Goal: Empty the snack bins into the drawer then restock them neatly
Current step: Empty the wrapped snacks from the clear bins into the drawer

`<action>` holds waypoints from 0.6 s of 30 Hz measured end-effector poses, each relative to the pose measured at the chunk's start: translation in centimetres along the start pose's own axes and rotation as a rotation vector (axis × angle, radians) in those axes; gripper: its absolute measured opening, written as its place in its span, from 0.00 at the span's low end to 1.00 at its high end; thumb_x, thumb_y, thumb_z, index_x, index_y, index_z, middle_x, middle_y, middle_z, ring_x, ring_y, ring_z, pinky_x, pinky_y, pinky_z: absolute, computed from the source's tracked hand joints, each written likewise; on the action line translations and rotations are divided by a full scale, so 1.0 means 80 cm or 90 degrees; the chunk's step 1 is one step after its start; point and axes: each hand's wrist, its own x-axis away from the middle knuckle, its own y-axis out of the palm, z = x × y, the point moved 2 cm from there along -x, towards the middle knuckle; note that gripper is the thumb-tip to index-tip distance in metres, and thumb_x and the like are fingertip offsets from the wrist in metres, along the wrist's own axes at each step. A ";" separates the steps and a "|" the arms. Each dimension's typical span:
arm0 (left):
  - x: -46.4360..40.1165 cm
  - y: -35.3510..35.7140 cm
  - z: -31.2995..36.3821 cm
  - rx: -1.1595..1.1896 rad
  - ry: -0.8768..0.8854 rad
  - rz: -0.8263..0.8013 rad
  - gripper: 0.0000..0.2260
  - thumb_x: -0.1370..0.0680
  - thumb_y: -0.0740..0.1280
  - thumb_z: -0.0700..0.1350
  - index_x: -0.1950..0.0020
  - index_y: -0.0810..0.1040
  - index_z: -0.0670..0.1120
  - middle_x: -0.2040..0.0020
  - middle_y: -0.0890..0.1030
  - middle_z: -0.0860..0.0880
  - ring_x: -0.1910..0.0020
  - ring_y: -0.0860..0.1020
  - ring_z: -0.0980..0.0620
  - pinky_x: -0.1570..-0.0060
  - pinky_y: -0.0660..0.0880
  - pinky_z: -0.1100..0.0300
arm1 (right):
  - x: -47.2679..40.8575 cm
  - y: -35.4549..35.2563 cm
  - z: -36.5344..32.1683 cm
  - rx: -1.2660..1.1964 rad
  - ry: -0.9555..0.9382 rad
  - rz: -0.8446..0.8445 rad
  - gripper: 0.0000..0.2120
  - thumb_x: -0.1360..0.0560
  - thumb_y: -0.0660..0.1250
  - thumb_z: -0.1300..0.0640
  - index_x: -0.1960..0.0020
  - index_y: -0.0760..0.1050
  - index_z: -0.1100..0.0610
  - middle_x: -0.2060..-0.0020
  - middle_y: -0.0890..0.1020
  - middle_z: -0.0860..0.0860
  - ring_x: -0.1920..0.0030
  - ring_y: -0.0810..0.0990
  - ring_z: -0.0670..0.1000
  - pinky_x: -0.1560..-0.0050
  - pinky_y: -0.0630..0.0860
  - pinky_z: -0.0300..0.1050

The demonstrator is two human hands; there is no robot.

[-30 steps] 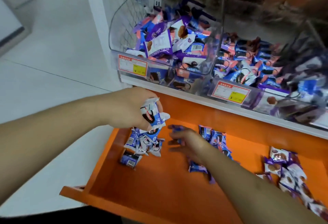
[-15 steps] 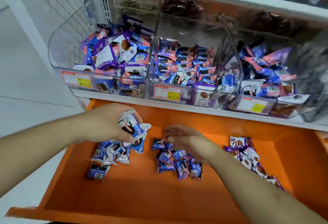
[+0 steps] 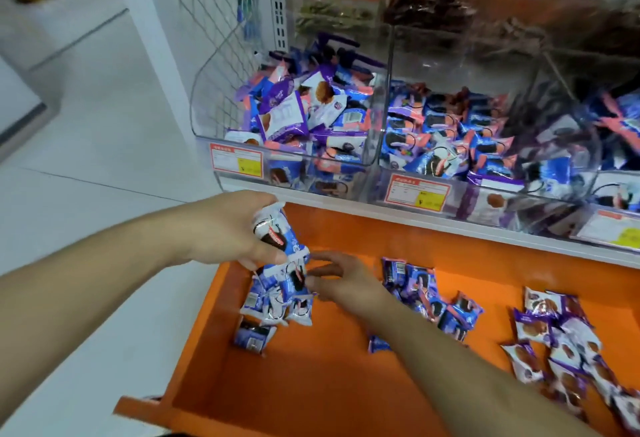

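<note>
An open orange drawer [image 3: 311, 384] sits under a shelf of clear snack bins. My left hand [image 3: 225, 229] is shut on a bunch of blue-and-white cookie packets [image 3: 273, 229], held above the drawer's left end. Below it lies a small pile of the same packets [image 3: 277, 301]. My right hand [image 3: 341, 281] reaches left, its fingers pinching a packet at the top of that pile. The left bin [image 3: 294, 114] and the middle bin [image 3: 450, 139] are full of mixed packets. A blue-purple pile [image 3: 433, 298] and a purple-white pile [image 3: 561, 336] lie further right in the drawer.
Price labels [image 3: 237, 160] hang on the bin fronts. A third bin [image 3: 616, 146] stands at the right. A wire mesh panel [image 3: 214, 21] closes the shelf's left end. White floor tiles [image 3: 86, 159] spread to the left of the drawer.
My right hand has left the middle blue-purple pile and moved left to the pile under my left hand. The left hand has kept its packets. The camera has shifted.
</note>
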 end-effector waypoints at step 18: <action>0.008 0.035 0.014 0.116 -0.055 -0.015 0.24 0.32 0.84 0.47 0.53 0.70 0.61 0.48 0.80 0.57 0.52 0.78 0.54 0.41 0.79 0.48 | 0.039 0.033 -0.052 -0.168 -0.079 0.010 0.04 0.17 0.64 0.69 0.47 0.75 0.62 0.54 0.78 0.57 0.55 0.79 0.53 0.58 0.79 0.36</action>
